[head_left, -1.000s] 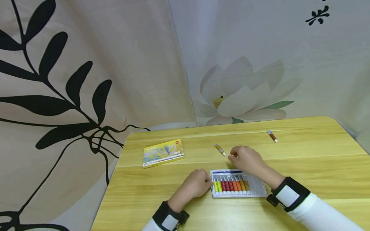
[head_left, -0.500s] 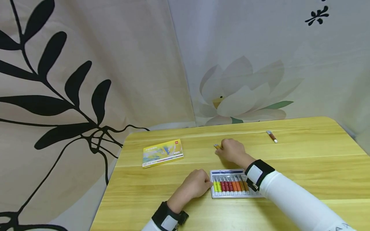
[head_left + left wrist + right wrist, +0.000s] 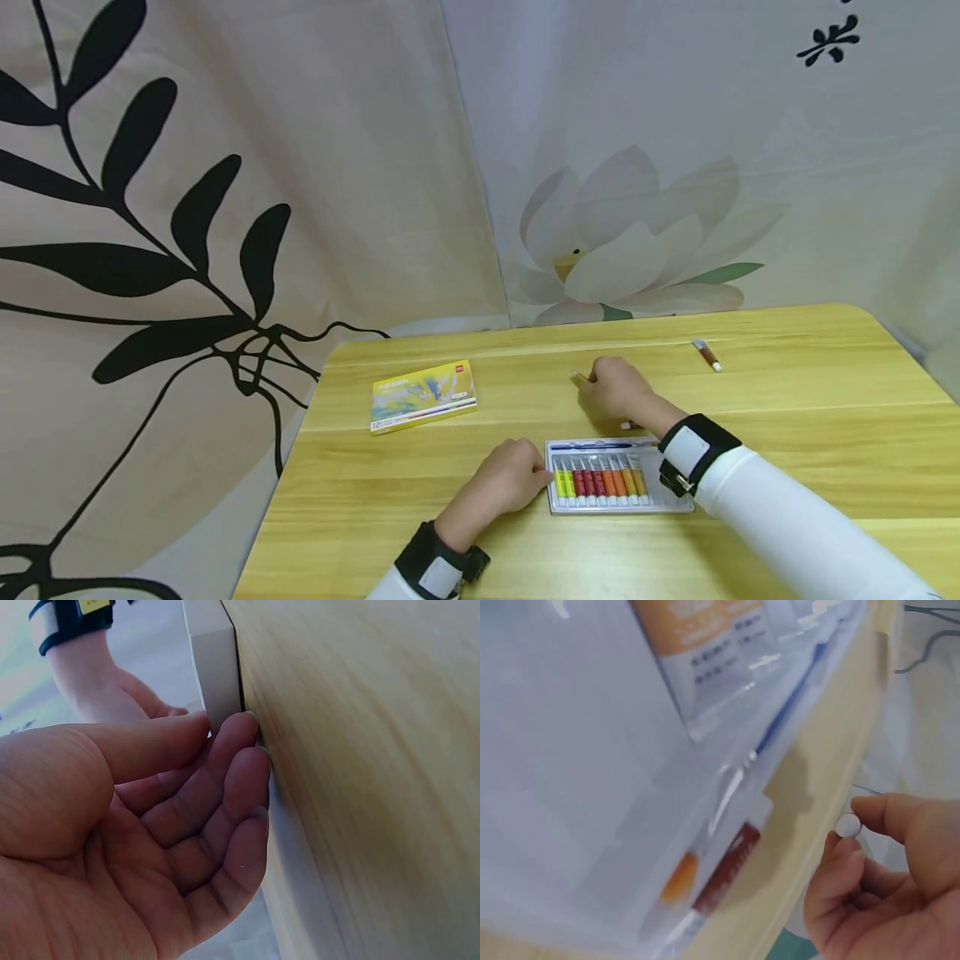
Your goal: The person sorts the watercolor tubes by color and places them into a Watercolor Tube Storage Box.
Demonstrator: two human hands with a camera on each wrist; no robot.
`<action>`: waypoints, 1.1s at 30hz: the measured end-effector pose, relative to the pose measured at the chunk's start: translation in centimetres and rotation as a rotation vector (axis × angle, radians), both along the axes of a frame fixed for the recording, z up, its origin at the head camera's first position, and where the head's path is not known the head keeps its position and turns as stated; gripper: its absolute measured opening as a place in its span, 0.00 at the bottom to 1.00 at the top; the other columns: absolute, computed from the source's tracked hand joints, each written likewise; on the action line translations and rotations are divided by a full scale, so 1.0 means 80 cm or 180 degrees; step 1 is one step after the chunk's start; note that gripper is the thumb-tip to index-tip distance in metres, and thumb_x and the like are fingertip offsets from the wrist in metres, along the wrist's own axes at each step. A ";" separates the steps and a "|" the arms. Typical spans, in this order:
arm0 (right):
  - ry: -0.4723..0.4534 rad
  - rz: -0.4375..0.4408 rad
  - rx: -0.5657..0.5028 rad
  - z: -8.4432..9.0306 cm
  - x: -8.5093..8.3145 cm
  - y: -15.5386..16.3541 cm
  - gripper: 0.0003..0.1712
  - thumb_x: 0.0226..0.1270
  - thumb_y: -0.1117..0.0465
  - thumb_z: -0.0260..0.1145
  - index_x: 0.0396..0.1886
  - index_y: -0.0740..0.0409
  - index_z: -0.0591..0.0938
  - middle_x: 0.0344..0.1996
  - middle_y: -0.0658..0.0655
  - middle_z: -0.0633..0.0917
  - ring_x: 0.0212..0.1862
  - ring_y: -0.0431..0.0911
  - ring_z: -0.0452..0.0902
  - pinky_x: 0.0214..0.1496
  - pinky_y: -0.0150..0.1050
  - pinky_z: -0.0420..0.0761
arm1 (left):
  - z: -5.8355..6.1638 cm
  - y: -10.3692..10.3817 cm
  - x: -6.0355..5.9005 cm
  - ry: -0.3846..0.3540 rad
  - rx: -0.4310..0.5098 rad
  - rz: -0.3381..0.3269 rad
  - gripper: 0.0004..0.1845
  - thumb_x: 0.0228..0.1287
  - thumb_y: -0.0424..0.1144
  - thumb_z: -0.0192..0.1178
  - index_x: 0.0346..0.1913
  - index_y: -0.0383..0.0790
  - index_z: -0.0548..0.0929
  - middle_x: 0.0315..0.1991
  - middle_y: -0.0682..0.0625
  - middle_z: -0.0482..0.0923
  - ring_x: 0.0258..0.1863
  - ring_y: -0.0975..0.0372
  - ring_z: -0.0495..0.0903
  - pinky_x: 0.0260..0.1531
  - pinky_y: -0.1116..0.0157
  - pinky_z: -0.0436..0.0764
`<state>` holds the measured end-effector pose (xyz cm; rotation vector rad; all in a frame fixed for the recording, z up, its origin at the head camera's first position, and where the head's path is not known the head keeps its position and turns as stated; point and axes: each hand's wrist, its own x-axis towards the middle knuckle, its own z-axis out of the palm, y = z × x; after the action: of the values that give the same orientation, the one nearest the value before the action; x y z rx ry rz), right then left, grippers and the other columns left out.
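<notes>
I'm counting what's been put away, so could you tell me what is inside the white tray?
The white tray holds a row of paint tubes, yellow through red to ochre. The right wrist covers its right end.

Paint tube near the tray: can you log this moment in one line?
right hand: pinches paint tube | left hand: steadies paint tray edge | spare tube: lying far right

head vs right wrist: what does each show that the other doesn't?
Head only: the whole wooden table, the yellow box at its left, a loose brown tube far right, the left hand resting against the tray's left end, and the printed curtains behind.

Right wrist only: a close look at the fingertips pinching a small white cap, plus the print on one tube's label, too blurred to read.

Both: the right hand, the white paint tray with its tubes, and the tabletop.
</notes>
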<state>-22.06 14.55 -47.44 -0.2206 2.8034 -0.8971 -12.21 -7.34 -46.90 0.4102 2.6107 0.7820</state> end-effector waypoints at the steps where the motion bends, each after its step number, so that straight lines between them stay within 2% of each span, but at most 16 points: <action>1: -0.0014 0.0003 -0.0072 0.003 0.002 0.005 0.12 0.74 0.63 0.64 0.29 0.65 0.83 0.19 0.54 0.75 0.20 0.44 0.68 0.22 0.36 0.66 | 0.000 0.000 0.000 0.0001 0.0002 0.0005 0.24 0.73 0.39 0.66 0.15 0.42 0.78 0.12 0.57 0.62 0.13 0.65 0.62 0.17 0.68 0.61; 7: 0.0105 0.0163 -0.0296 0.017 0.026 0.032 0.18 0.74 0.63 0.65 0.20 0.61 0.81 0.12 0.47 0.65 0.16 0.40 0.60 0.21 0.34 0.61 | -0.002 0.000 0.001 -0.0002 -0.0010 0.0004 0.24 0.73 0.39 0.66 0.15 0.41 0.79 0.12 0.57 0.62 0.13 0.65 0.63 0.17 0.68 0.61; 12: 0.0262 0.0233 -0.0353 0.024 0.054 0.048 0.20 0.72 0.63 0.67 0.17 0.58 0.79 0.12 0.46 0.69 0.17 0.40 0.62 0.21 0.34 0.62 | -0.003 0.000 -0.001 0.0018 -0.0033 -0.0010 0.23 0.74 0.39 0.66 0.16 0.41 0.80 0.13 0.57 0.63 0.13 0.65 0.63 0.17 0.68 0.61; 17: 0.0124 0.0171 -0.0465 0.028 0.087 0.062 0.16 0.71 0.61 0.70 0.21 0.58 0.84 0.14 0.46 0.74 0.19 0.40 0.65 0.22 0.33 0.65 | -0.004 0.000 -0.001 0.0005 -0.0020 0.0001 0.22 0.74 0.39 0.66 0.17 0.41 0.82 0.13 0.56 0.64 0.14 0.65 0.64 0.18 0.68 0.61; 21: -0.0012 0.0144 -0.0538 0.025 0.111 0.071 0.18 0.71 0.61 0.70 0.18 0.56 0.82 0.13 0.46 0.74 0.18 0.39 0.63 0.21 0.32 0.62 | -0.002 -0.001 -0.001 -0.0014 -0.0009 0.0009 0.22 0.74 0.39 0.66 0.17 0.41 0.82 0.13 0.56 0.64 0.14 0.65 0.64 0.18 0.68 0.62; 25: 0.0013 0.0115 -0.0543 0.016 0.133 0.077 0.19 0.70 0.62 0.71 0.17 0.55 0.81 0.12 0.45 0.74 0.17 0.38 0.62 0.21 0.32 0.62 | -0.001 0.000 -0.001 -0.0001 -0.0029 0.0003 0.21 0.74 0.38 0.66 0.18 0.42 0.82 0.14 0.56 0.65 0.15 0.64 0.65 0.18 0.67 0.62; 33: 0.0163 0.0049 -0.0461 -0.008 0.164 0.077 0.11 0.66 0.64 0.74 0.22 0.54 0.86 0.15 0.44 0.76 0.16 0.36 0.64 0.20 0.31 0.66 | -0.002 -0.001 -0.002 0.0036 -0.0055 -0.0025 0.21 0.73 0.39 0.66 0.18 0.42 0.82 0.14 0.56 0.64 0.14 0.65 0.64 0.19 0.68 0.62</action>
<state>-8.97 20.69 -48.04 -0.2894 2.7806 -1.1074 -12.36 -7.42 -47.06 0.4211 2.6229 0.7563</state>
